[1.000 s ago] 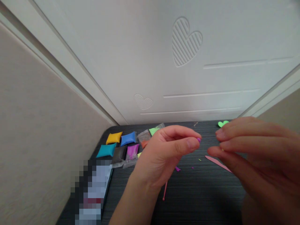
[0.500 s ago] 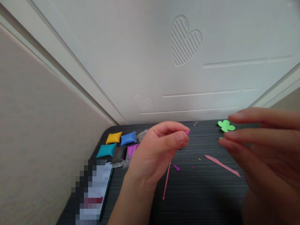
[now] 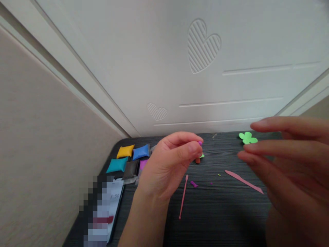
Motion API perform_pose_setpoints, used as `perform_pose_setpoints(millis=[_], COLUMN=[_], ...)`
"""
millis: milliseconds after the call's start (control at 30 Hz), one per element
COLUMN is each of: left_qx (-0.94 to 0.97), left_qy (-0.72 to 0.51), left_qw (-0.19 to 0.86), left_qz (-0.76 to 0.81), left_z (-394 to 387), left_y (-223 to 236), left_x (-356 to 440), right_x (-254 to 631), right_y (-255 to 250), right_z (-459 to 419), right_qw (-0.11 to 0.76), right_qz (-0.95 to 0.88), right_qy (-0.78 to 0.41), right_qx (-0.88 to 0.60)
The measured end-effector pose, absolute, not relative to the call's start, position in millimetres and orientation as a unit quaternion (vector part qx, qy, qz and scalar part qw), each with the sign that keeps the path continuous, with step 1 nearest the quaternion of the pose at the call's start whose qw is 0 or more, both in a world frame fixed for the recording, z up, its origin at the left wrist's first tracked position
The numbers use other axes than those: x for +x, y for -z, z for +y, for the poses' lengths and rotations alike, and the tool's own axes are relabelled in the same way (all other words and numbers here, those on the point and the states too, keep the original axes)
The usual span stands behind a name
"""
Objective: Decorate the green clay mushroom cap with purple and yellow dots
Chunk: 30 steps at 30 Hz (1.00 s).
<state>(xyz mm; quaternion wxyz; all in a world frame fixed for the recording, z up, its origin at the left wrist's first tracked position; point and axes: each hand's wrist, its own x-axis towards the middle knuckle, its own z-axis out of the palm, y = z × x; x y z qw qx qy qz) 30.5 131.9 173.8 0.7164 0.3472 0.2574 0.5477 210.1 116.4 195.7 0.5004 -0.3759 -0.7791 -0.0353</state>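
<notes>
My left hand (image 3: 172, 161) is raised above the dark table, its thumb and forefinger pinching a tiny piece of purple clay (image 3: 200, 143). At the right, my right hand (image 3: 285, 168) hangs in the air with the forefinger stretched out. Its thumb tip and another fingertip are pressed together; whatever may be between them is too small to make out. Behind that hand lies a bright green clover-shaped clay piece (image 3: 248, 138). A brown and green clay shape (image 3: 197, 160) shows partly behind my left fingers. Below the hands rests a scrap of purple clay (image 3: 194, 184).
A thin pink modelling tool (image 3: 183, 197) and a pink clay knife (image 3: 244, 181) lie on the table (image 3: 218, 212). Clay packets, such as the yellow packet (image 3: 125, 151) and blue packet (image 3: 141, 152), sit left beside a phone (image 3: 114, 206). A white panel (image 3: 128, 68) rises behind.
My left hand has shifted slightly left with the purple clay, uncovering more of the brown and green shape and the pink tool's upper end. My right hand has barely moved.
</notes>
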Motion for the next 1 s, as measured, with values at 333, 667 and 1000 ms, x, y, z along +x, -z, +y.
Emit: perform_pose_setpoints(millis=[333,667,1000], left_qx=[0.354,0.312,0.304], left_qy=[-0.493,-0.472,-0.486], left_qw=[0.757,0.787,0.780], left_qz=[0.242,0.247,0.252], left_z=[125,130,130], left_y=[-172,-170,-167], left_x=[46,47,52], right_x=[208,206,206], right_y=[-192,-190,-186], right_z=[119,121,124], right_qw=[0.485,0.478,0.467], right_qz=[-0.810,-0.820,-0.829], right_qy=[0.002,-0.013,0.027], right_qx=[-0.330,-0.314,-0.307])
